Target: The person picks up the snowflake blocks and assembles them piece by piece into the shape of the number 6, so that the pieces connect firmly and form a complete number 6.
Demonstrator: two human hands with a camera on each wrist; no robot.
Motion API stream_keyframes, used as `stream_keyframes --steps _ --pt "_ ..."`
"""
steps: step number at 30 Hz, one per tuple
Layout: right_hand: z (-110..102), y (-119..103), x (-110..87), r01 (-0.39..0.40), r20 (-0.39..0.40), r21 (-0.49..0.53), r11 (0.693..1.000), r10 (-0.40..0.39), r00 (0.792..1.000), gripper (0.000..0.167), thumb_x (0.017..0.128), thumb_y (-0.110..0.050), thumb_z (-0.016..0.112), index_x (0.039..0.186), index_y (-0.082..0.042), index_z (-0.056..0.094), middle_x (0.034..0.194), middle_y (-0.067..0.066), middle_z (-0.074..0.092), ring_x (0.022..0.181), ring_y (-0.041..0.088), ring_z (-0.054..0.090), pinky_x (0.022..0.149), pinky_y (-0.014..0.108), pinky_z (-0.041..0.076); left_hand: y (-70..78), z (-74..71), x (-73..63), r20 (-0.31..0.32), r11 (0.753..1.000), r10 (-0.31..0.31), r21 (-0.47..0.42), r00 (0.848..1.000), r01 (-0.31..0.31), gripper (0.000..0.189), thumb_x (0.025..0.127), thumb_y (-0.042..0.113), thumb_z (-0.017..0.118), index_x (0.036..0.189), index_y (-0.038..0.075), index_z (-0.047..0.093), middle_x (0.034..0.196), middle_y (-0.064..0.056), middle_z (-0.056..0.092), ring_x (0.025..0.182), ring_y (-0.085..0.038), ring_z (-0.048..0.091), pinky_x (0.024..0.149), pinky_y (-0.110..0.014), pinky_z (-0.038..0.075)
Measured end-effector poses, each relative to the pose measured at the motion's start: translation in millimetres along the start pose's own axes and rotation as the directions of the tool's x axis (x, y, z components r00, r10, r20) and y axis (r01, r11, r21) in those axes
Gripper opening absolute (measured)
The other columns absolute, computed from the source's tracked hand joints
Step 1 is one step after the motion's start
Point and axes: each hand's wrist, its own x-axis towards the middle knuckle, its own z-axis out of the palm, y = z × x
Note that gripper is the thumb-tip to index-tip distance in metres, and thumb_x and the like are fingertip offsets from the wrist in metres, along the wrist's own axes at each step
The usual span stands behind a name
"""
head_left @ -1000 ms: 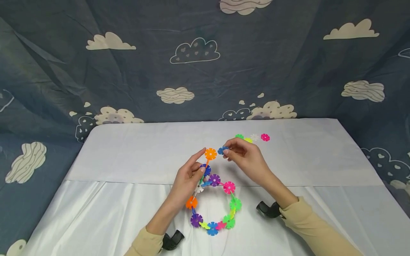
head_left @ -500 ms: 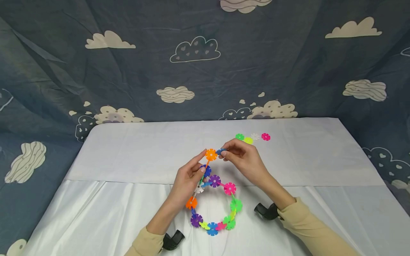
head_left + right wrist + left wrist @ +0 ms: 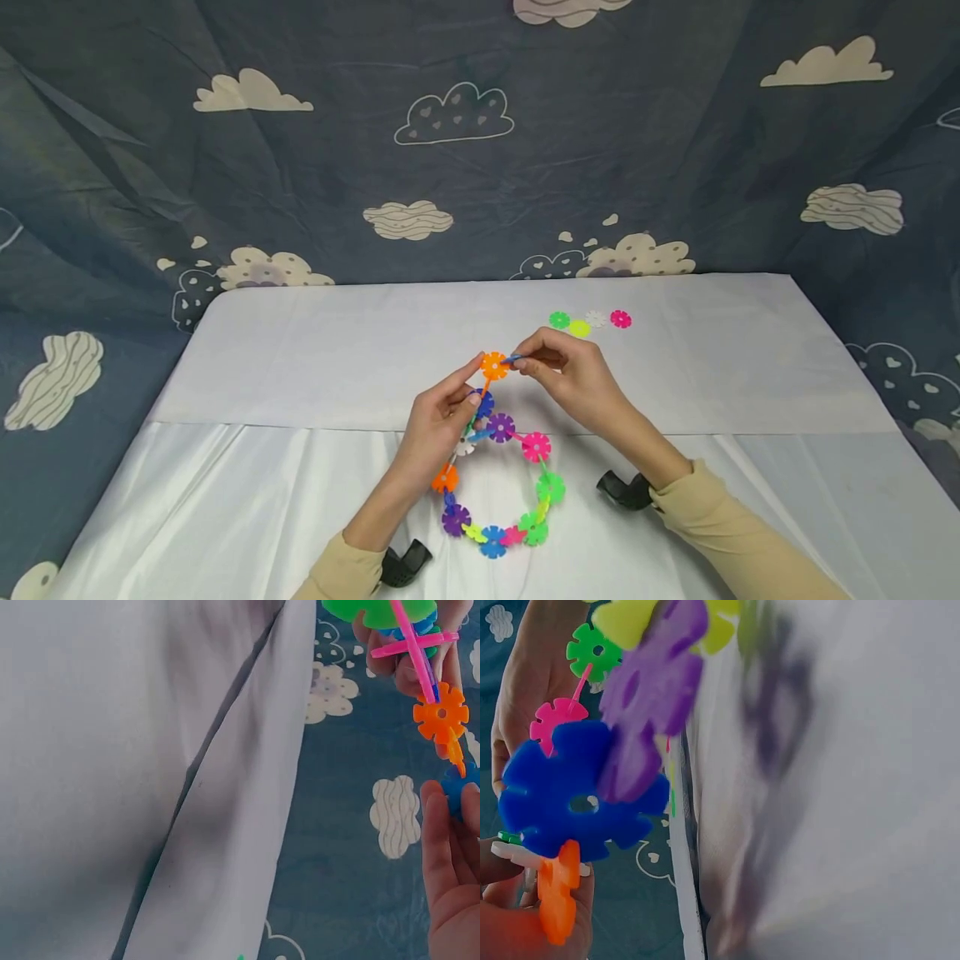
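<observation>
A closed ring of colourful interlocking flower discs point(image 3: 551, 488) hangs from my left hand point(image 3: 438, 417), whose thumb and fingers pinch it at the upper left by the dark blue disc point(image 3: 483, 403). From there a short tail rises to an orange flower disc point(image 3: 494, 366), and my left index fingertip touches its edge. My right hand point(image 3: 573, 375) pinches a blue flower disc point(image 3: 514, 359), edge-on in the head view, against the orange disc's right side. The right wrist view also has this blue disc point(image 3: 456, 792) between thumb and fingers, meeting an orange piece. Whether their slots interlock is unclear.
Loose discs lie farther back on the white-covered table point(image 3: 337, 358): green point(image 3: 559, 320), yellow point(image 3: 580, 328), white point(image 3: 596, 319) and pink point(image 3: 621, 319). A dark cloud-print cloth point(image 3: 450, 183) hangs behind. Black wrist mounts point(image 3: 626, 491) sit at both wrists.
My right hand has moved slightly left, bringing the blue disc from a gap beside the orange disc to touching it, and has turned it edge-on. My left hand keeps its hold on the ring.
</observation>
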Motion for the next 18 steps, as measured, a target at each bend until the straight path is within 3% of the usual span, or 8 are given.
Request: stream_keyframes --steps 7,10,13,18 --pt "1.1 1.0 -2.4 -0.056 0.034 -0.026 0.998 0.057 0.998 0.017 0.087 0.009 0.069 0.102 0.000 0.069 0.098 0.010 0.070 0.090 0.022 0.069 0.084 0.034 0.055 4.7 0.8 1.9 0.010 0.999 -0.011 -0.031 1.000 0.011 0.045 0.101 0.006 0.051 0.141 0.027 0.053 0.099 -0.012 0.059 0.080 -0.021 0.056 0.075 -0.025 0.049" --pt "0.1 0.2 -3.2 -0.067 0.043 -0.060 0.996 0.070 0.997 0.018 0.087 0.006 0.070 0.103 0.000 0.070 0.099 0.009 0.071 0.091 0.020 0.068 0.084 0.039 0.055 3.6 -1.4 2.6 0.039 0.999 -0.004 -0.049 0.999 0.006 0.045 0.102 0.007 0.049 0.143 0.026 0.050 0.106 -0.018 0.061 0.096 -0.030 0.061 0.083 -0.026 0.048" --pt "-1.6 0.5 -3.4 -0.080 0.053 -0.092 0.992 0.085 0.995 0.020 0.087 0.003 0.072 0.107 0.000 0.070 0.102 0.011 0.071 0.094 0.021 0.066 0.083 0.040 0.055 2.3 -4.0 2.6 0.081 0.997 -0.003 -0.078 0.997 0.009 0.047 0.103 0.007 0.046 0.146 0.027 0.046 0.114 -0.025 0.060 0.111 -0.040 0.057 0.092 -0.030 0.046" --pt "-9.8 27.2 -5.2 -0.130 0.053 -0.124 0.984 0.137 0.989 0.024 0.089 -0.006 0.073 0.113 -0.003 0.069 0.109 0.009 0.069 0.099 0.020 0.065 0.085 0.041 0.054 2.0 -5.1 3.0 0.099 0.995 -0.014 -0.093 0.995 0.023 0.048 0.104 0.005 0.043 0.146 0.028 0.046 0.117 -0.027 0.059 0.116 -0.043 0.051 0.098 -0.035 0.041"
